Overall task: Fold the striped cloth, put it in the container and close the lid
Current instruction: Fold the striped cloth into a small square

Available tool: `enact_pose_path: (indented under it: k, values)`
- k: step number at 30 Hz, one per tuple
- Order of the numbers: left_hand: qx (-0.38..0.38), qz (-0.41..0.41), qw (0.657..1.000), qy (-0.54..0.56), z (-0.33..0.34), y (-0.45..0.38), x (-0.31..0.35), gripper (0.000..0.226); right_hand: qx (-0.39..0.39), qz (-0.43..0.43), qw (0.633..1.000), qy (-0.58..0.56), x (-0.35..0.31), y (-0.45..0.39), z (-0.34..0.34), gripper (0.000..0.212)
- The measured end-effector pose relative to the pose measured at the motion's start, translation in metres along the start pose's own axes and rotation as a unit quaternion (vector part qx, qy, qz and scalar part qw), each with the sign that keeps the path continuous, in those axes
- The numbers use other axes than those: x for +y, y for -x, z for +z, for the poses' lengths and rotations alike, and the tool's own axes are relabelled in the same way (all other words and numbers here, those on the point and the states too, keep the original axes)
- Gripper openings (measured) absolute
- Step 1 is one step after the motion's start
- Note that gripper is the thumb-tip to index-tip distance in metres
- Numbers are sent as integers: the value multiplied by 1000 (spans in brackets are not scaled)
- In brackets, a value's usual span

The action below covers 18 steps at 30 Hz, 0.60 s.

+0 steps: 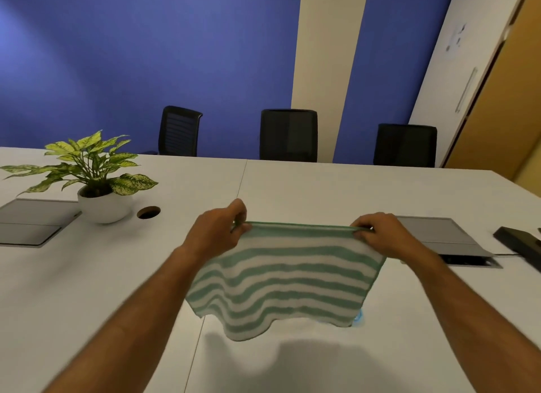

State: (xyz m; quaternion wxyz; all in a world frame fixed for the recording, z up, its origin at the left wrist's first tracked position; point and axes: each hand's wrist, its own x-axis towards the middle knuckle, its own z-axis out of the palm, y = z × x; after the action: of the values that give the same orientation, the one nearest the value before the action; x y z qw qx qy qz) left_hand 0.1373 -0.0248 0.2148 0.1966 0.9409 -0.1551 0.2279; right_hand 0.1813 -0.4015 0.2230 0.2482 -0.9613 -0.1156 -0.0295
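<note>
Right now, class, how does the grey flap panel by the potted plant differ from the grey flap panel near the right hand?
The grey flap panel by the potted plant lies shut and flush; the grey flap panel near the right hand is propped open, showing a dark gap at its near edge. The first sits on the left of the white table, the second on the right. Both are grey rectangles set into it.

A long white table (292,184) fills the room's foreground. Beyond its far edge stand three black chairs (288,135) against a blue wall (175,55) crossed by a cream stripe (325,70). A potted plant (96,181) sits on the table's left part, near a round cable hole (148,212). Grey flaps (439,236) lie flush in the tabletop.
</note>
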Motion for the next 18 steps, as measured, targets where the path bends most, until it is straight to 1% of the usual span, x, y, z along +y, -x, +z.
enact_pose_path:
  k: [2,5,6,8,9,11,13,15,18]
  values:
    - [-12,48,998,-28,-9,-9,3,36,7,6,1000,-1,2,-3,-11,14]
    - [-93,97,989,-63,-18,-19,5,29,67,22,997,-9,0,-5,-24,4]
    - [-120,94,986,-65,-20,-22,5,30,97,31,995,-17,-1,-4,-27,9]
    - [-152,62,984,-66,-20,-28,7,39,143,42,988,-34,-4,-3,-31,20]
    - [-161,39,984,-67,-20,-31,10,46,152,35,987,-45,-7,-3,-32,21]
    - [-170,-9,983,-63,-19,-36,17,56,142,10,987,-69,-14,-3,-34,18]
    - [-164,-55,984,-46,-21,-41,24,59,132,-2,987,-87,-20,-1,-35,25]
    - [-159,-85,983,-36,-25,-47,32,60,130,4,987,-95,-25,0,-37,33]
    - [-144,-104,984,-1,-34,-57,48,55,108,9,993,-36,-36,0,-35,33]
